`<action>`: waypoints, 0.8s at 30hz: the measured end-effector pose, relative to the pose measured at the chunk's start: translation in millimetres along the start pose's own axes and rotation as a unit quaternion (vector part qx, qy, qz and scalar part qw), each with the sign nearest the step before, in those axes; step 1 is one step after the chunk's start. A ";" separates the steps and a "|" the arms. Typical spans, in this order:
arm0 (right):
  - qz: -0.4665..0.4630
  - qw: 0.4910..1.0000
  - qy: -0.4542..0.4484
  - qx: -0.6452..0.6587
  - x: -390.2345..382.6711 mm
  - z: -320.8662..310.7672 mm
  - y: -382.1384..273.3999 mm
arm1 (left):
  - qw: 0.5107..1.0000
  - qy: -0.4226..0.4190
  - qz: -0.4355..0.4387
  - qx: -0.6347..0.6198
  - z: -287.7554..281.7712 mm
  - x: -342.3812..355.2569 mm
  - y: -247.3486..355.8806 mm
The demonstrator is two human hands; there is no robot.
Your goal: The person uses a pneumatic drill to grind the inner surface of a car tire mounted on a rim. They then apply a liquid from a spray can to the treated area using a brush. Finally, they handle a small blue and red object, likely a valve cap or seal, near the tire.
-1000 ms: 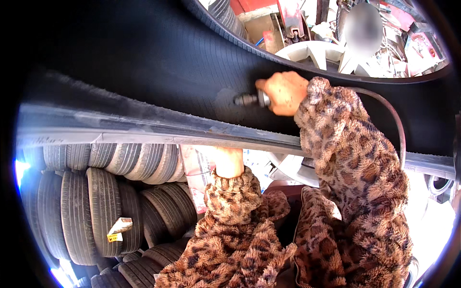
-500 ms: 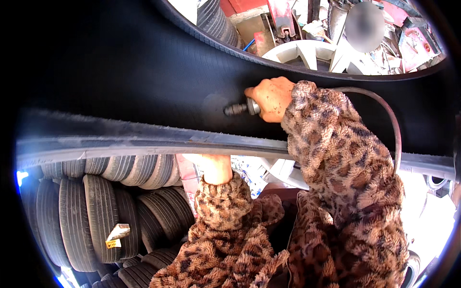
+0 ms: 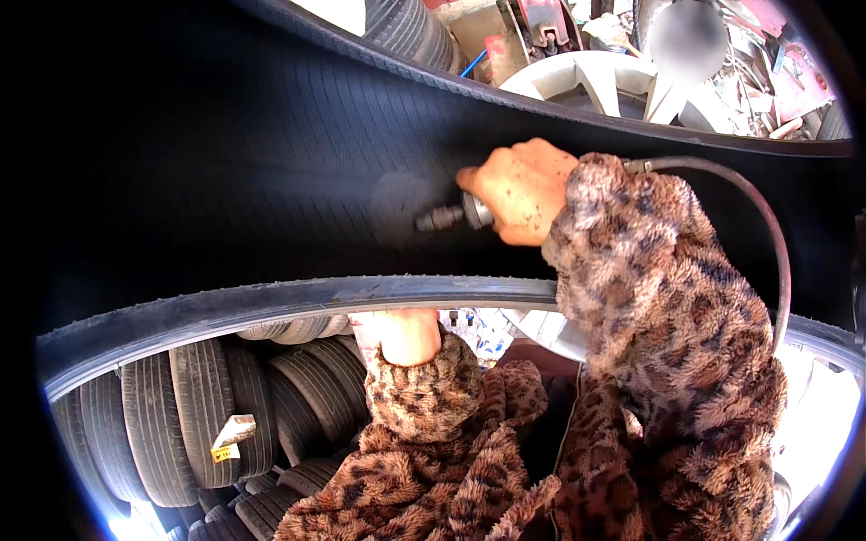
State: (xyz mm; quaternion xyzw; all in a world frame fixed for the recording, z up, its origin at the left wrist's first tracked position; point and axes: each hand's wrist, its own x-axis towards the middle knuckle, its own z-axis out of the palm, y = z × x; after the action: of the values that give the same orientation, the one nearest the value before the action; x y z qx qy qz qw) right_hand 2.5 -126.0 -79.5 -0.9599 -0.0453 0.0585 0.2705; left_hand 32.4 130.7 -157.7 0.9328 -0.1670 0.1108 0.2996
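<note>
A large black tire point(image 3: 298, 180) spans the view, its inner surface turned toward me. My right hand point(image 3: 526, 189) is closed around an air die grinder point(image 3: 474, 212), whose narrow end points left, close to the tire's inner wall. Whether its tip touches the rubber I cannot tell. Just left of the tip is a round, dull, scuffed patch point(image 3: 397, 206) on the lining. A hose point(image 3: 749, 194) curves from beside my right wrist down along the sleeve. My left hand point(image 3: 410, 335) is below the tire's near rim, its fingers hidden behind that rim.
Several used tires point(image 3: 158, 424) are stacked at lower left, one bearing a yellow label point(image 3: 225, 452). Beyond the far rim lie a silver alloy wheel point(image 3: 586, 77), another tire point(image 3: 410, 36) and cluttered metal parts. A blurred round area covers something at upper right.
The tire's near rim now bows upward in the middle, and more of the inner wall shows. My right hand with the grinder sits slightly farther right, exposing more of the scuffed patch.
</note>
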 end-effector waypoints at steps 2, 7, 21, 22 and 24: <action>0.004 1.000 -0.006 0.003 0.2 -1.0 1.4 | 0.958 -0.033 0.137 0.251 -7.5 0.5 10.1; 0.001 1.000 -0.003 0.002 0.1 -2.1 3.0 | 0.752 0.001 0.319 0.577 -5.7 4.3 -2.0; -0.037 0.998 0.042 0.025 5.2 6.4 -17.5 | 0.793 -0.043 0.302 0.528 -6.9 0.0 9.6; -0.022 0.998 0.024 0.054 1.1 6.4 -24.9 | 0.799 -0.016 0.316 0.512 -6.8 6.3 15.8; -0.049 0.993 0.106 0.002 -1.6 20.8 -17.0 | 0.845 0.014 0.288 0.451 2.4 15.4 7.3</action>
State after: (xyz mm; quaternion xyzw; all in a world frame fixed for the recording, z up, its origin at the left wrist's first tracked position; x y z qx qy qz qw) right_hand -2.8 -101.1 -88.0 -0.9567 -0.0633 -0.0564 0.2783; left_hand 44.1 119.9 -151.0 0.8735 -0.3555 0.2681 -0.1967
